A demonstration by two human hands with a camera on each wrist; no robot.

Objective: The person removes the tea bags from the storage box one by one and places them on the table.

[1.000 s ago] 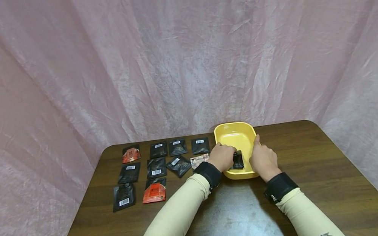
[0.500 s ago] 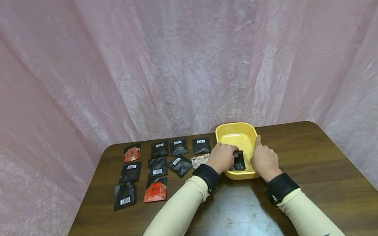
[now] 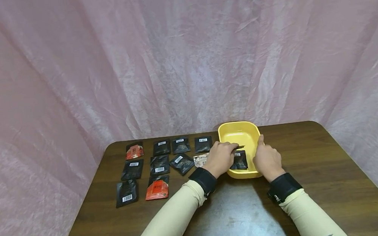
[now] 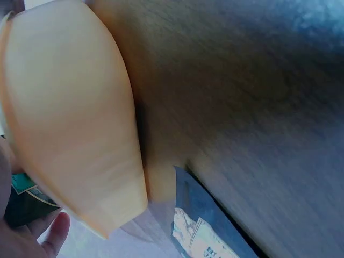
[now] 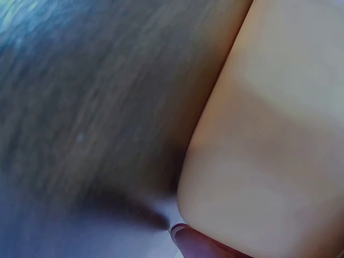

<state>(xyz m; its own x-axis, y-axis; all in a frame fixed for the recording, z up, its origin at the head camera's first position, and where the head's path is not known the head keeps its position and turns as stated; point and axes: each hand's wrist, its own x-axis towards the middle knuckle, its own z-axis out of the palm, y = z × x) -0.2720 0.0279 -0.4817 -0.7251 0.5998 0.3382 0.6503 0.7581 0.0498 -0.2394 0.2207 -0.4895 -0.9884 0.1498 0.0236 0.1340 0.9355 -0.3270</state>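
A yellow plastic tub (image 3: 239, 126) stands near the table's back edge, between the two hands. My left hand (image 3: 221, 157) reaches over its left rim. In the left wrist view, the fingers of that hand pinch a dark sachet with a green patch (image 4: 32, 207) inside the tub; from the head it shows only as a thin dark edge. Below it, another black sachet (image 3: 239, 160) with a small label lies in the tub. My right hand (image 3: 268, 160) grips the tub's right rim, one finger pointing along it. In the right wrist view, a fingertip (image 5: 185, 236) shows beside the tub's outer wall.
To the left, several black sachets with white barcode labels (image 3: 132, 170) lie in loose rows on the wooden table (image 3: 318, 181). Two have red-orange fronts, one (image 3: 157, 188) nearest me. A pale printed sachet (image 3: 200, 159) lies beside the left hand. A pink curtain (image 3: 183, 57) hangs behind.
The left hand has shifted slightly; a thin dark sachet edge now shows at its fingertips, and more of the sachet in the tub is visible. The right hand stays at the rim.
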